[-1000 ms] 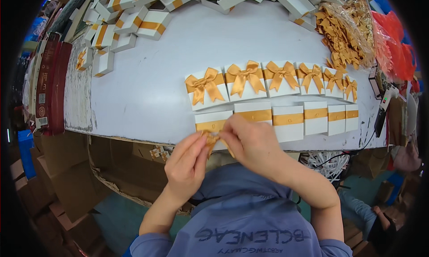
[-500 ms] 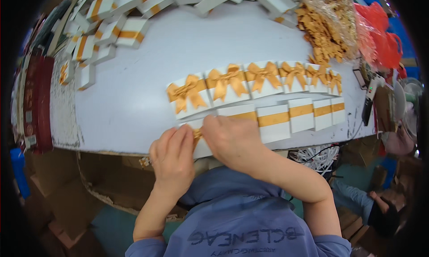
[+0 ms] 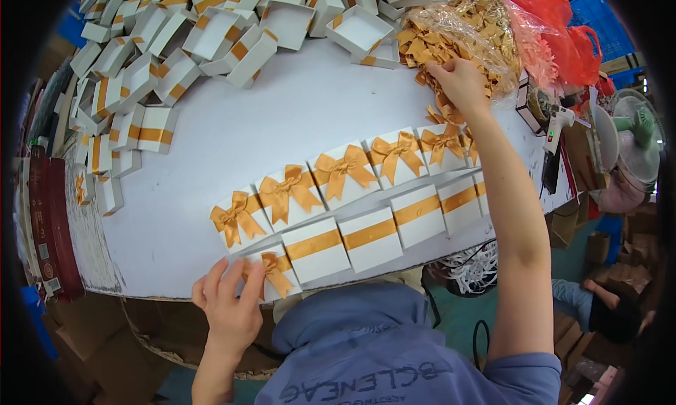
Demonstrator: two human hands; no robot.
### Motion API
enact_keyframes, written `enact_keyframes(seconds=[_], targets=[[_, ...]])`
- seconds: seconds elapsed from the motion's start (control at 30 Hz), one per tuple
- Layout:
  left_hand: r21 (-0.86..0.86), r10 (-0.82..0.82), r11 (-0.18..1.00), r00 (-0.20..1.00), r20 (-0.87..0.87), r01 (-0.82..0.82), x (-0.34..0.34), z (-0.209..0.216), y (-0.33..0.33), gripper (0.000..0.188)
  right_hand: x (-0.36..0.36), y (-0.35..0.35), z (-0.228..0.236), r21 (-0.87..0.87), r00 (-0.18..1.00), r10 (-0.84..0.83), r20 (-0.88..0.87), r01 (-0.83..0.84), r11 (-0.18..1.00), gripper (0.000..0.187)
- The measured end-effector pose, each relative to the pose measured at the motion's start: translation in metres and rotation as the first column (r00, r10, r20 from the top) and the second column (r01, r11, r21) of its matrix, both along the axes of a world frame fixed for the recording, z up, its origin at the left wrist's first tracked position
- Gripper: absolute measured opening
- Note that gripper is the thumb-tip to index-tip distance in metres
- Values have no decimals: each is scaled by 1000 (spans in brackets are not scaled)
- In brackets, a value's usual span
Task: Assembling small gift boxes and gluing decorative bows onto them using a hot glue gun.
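Observation:
Along the table's front edge, my left hand [image 3: 229, 305] rests its spread fingertips on the left side of a white gift box with a gold bow [image 3: 277, 272]. My right hand [image 3: 461, 86] reaches far across to the heap of gold ribbon bows [image 3: 440, 44], its fingers pinched on a bow at the heap's near edge. Beside the left hand's box, a front row of white boxes [image 3: 367, 237] carries plain gold bands. Behind them runs a row of boxes topped with gold bows [image 3: 343, 171], its right end partly covered by my right forearm.
Open white box parts with gold bands [image 3: 289, 23] pile up at the back and left. A red plastic bag [image 3: 549, 14] lies beside the bows. At the right edge are a white glue gun [image 3: 558, 123] and a fan [image 3: 634, 127]. Dark red boxes [image 3: 60, 222] stand left.
My right hand has left the front box and stretched out to the bow heap. A bow now shows on the front left box, where my left hand stays. The view has shifted.

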State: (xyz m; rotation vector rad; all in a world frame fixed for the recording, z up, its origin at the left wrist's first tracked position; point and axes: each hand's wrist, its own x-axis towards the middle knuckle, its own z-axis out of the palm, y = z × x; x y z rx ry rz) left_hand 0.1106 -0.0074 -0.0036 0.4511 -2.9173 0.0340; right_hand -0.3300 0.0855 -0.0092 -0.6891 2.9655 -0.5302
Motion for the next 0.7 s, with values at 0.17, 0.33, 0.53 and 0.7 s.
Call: enact_keyframes(seconds=[0.17, 0.33, 0.53, 0.7], targets=[[326, -9, 935, 927, -376, 141, -50, 27, -17, 38, 30, -2, -5, -133, 972, 212, -105, -225, 965, 20], [595, 48, 734, 849, -526, 328, -154, 30, -36, 28, 105, -8, 25, -201, 826, 513, -235, -557, 806, 12], [807, 270, 484, 819, -506, 338, -187, 19, -28, 18, 147, 7, 44, -439, 832, 548, -92, -527, 727, 14], [810, 554, 151, 631, -544, 567, -159, 21, 0, 21, 179, 19, 31, -801, 621, 633, 463, -13, 599, 22]])
